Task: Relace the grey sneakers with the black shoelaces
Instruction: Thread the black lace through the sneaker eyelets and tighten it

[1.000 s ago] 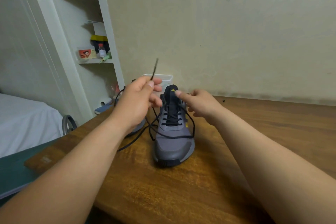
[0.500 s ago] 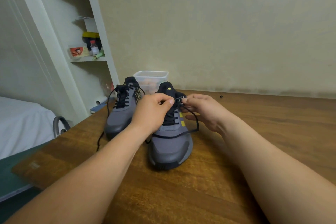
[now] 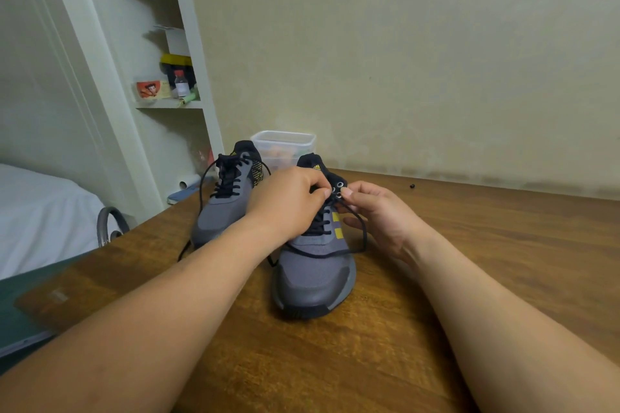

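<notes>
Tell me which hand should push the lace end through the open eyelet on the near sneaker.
Left, probably. The left hand pinches the lace right at the eyelets, fingertips aimed at them; the right hand grips the sneaker by its edge beside them, better for steadying.

Your table [image 3: 486,278] carries a left sneaker [image 3: 218,221] and a right sneaker [image 3: 315,282] side by side, toes toward you, the right one nearer. Behind them stands a clear tub [image 3: 285,144]; a small black bit [image 3: 412,185] lies well off to their right.
</notes>
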`<act>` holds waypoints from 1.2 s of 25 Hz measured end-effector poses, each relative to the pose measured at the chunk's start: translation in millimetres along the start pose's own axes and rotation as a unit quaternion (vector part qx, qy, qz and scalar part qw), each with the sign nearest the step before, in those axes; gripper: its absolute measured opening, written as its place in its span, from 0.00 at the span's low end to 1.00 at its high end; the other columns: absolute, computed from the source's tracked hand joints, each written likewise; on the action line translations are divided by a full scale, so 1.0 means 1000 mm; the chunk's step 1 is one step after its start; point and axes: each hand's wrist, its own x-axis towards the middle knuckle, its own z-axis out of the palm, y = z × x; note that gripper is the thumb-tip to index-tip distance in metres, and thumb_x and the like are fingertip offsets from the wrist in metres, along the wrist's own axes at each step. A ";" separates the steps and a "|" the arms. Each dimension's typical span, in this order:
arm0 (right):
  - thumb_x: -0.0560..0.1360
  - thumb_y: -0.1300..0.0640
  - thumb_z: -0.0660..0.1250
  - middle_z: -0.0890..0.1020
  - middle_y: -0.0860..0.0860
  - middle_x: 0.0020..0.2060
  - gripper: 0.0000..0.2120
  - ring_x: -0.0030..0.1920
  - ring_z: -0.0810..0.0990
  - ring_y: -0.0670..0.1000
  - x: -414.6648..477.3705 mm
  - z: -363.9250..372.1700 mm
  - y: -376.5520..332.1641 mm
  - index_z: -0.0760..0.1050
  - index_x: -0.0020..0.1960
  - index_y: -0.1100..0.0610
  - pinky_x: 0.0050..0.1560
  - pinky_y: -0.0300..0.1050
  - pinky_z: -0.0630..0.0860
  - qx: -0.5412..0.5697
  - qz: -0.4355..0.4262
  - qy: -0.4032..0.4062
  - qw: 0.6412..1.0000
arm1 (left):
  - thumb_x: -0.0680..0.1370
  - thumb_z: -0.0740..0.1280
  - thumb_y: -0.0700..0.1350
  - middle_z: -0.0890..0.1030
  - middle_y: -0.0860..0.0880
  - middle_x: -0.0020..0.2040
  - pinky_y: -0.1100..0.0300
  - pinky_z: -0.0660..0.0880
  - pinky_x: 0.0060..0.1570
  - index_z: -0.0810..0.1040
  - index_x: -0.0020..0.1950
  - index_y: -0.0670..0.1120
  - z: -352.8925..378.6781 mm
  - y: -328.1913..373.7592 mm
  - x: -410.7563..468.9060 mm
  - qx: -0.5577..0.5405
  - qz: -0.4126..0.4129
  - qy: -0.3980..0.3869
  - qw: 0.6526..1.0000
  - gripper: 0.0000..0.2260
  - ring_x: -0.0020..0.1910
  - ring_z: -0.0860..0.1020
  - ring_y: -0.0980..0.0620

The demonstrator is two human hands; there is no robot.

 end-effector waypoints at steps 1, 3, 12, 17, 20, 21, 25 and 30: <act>0.82 0.55 0.68 0.85 0.50 0.44 0.06 0.51 0.84 0.49 -0.001 0.000 0.000 0.80 0.47 0.53 0.54 0.48 0.76 0.001 -0.001 -0.001 1.000 | 0.84 0.65 0.54 0.80 0.59 0.38 0.56 0.75 0.38 0.83 0.55 0.60 -0.001 0.002 0.001 0.025 0.009 0.001 1.000 0.07 0.41 0.79 0.55; 0.82 0.56 0.68 0.85 0.51 0.44 0.05 0.51 0.84 0.49 -0.001 0.001 0.000 0.80 0.48 0.54 0.55 0.47 0.77 0.005 -0.005 -0.002 1.000 | 0.85 0.64 0.54 0.80 0.58 0.40 0.54 0.77 0.40 0.82 0.55 0.60 -0.001 0.003 0.003 0.060 0.035 0.009 0.998 0.07 0.43 0.80 0.52; 0.83 0.54 0.68 0.87 0.51 0.48 0.06 0.52 0.85 0.48 -0.003 0.002 -0.001 0.81 0.49 0.52 0.53 0.46 0.76 -0.004 -0.001 0.006 1.000 | 0.86 0.62 0.54 0.82 0.55 0.44 0.52 0.78 0.43 0.80 0.54 0.56 0.002 0.013 0.009 0.100 0.062 0.006 0.993 0.08 0.46 0.79 0.49; 0.83 0.53 0.67 0.88 0.51 0.51 0.06 0.52 0.86 0.46 -0.006 0.003 -0.003 0.81 0.52 0.54 0.50 0.41 0.76 -0.019 -0.003 0.006 1.000 | 0.84 0.64 0.55 0.82 0.56 0.44 0.50 0.80 0.47 0.80 0.49 0.58 0.002 0.013 0.014 0.066 0.011 -0.008 0.998 0.07 0.46 0.80 0.49; 0.83 0.56 0.68 0.87 0.53 0.53 0.05 0.56 0.85 0.52 -0.007 -0.004 -0.004 0.82 0.54 0.56 0.54 0.46 0.77 -0.029 0.000 -0.008 1.000 | 0.84 0.66 0.55 0.80 0.58 0.43 0.52 0.78 0.46 0.80 0.47 0.59 -0.002 0.014 0.014 0.054 -0.007 -0.019 0.998 0.07 0.46 0.80 0.50; 0.82 0.57 0.69 0.87 0.54 0.53 0.04 0.56 0.85 0.53 -0.008 -0.004 -0.004 0.83 0.53 0.56 0.55 0.47 0.78 -0.026 0.003 -0.009 1.000 | 0.84 0.66 0.55 0.80 0.58 0.42 0.53 0.78 0.46 0.81 0.48 0.59 -0.004 0.015 0.014 0.046 -0.009 -0.023 0.999 0.07 0.46 0.80 0.50; 0.83 0.58 0.66 0.86 0.57 0.53 0.06 0.55 0.85 0.54 -0.006 -0.003 -0.001 0.82 0.53 0.57 0.57 0.48 0.78 -0.012 0.021 0.005 1.000 | 0.84 0.66 0.52 0.82 0.57 0.43 0.52 0.81 0.47 0.81 0.55 0.56 -0.006 0.014 0.009 -0.016 -0.013 -0.036 0.999 0.05 0.43 0.81 0.54; 0.84 0.61 0.55 0.86 0.62 0.56 0.12 0.58 0.86 0.60 -0.001 -0.013 -0.009 0.72 0.45 0.57 0.64 0.58 0.79 0.378 0.051 0.080 0.921 | 0.86 0.64 0.45 0.83 0.46 0.41 0.60 0.74 0.36 0.79 0.67 0.50 0.000 -0.004 -0.035 -0.452 -0.112 0.069 0.882 0.10 0.36 0.78 0.52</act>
